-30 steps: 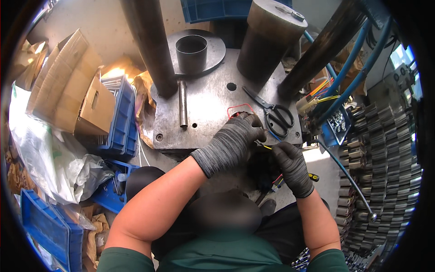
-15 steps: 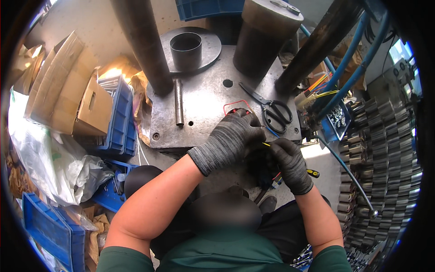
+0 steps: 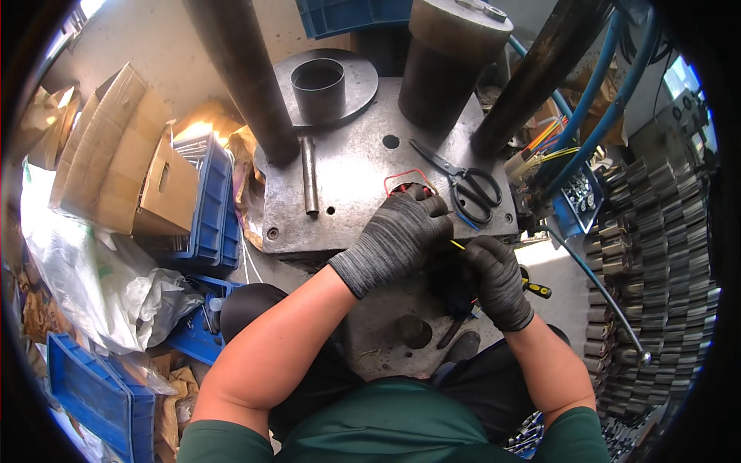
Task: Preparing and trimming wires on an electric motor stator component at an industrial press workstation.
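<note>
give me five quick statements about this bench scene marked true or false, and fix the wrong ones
1. Both hands are bare. False: the left hand and the right hand wear dark gloves.
2. The right hand holds a yellow wire at its fingertips. True.
3. The scissors are in the left hand. False: they lie on the metal plate.
4. The ring stands on the round disc. True.
5. The cardboard box is right of the plate. False: it is to the left.
</note>
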Available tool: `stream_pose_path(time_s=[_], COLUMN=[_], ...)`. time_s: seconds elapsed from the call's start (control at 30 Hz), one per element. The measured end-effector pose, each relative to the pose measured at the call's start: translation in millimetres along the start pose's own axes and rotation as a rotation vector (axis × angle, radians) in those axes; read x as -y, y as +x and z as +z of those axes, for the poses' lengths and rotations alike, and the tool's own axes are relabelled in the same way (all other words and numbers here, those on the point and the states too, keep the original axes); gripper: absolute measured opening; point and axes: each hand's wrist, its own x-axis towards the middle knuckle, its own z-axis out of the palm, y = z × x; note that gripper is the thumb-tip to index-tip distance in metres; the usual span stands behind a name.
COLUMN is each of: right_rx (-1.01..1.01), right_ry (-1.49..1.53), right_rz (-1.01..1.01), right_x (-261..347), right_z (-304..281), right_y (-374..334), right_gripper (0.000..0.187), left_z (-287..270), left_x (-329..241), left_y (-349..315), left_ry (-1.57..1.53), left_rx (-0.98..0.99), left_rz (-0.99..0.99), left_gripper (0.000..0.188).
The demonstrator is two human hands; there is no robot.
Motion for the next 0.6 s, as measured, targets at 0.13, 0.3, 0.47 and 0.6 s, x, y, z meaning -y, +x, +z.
stream_pose_path(time_s=[0.13, 0.3, 0.47, 0.6], right_rx=[-0.01, -0.005, -0.084, -0.388], right_ry=[-0.051, -0.064, -0.171, -0.622], right_rz=[-0.031, -0.048, -0.092, -0.712], right_x=[-1.6, -3.9, -1.8, -6.4], right_z=[-0.9, -4.9, -23.7, -39.2], right_y=[0.6, 1.0, 11.0, 42.0], right_gripper=[0.027, 0.029, 0.03, 0.016], left_z=[1.0, -0.5, -3.7, -2.6], left_x=[0.2, -1.8, -2.2, -2.9], left_y=[0.7, 0.3, -0.5, 0.2], left_ry=[-0.011, -0.009, -0.059, -0.103], left_rx=[-0.005, 0.003, 0.001, -0.029], left_rz=[0.002, -0.009, -0.045, -0.038], left_gripper=[0.03, 0.032, 0.034, 0.031])
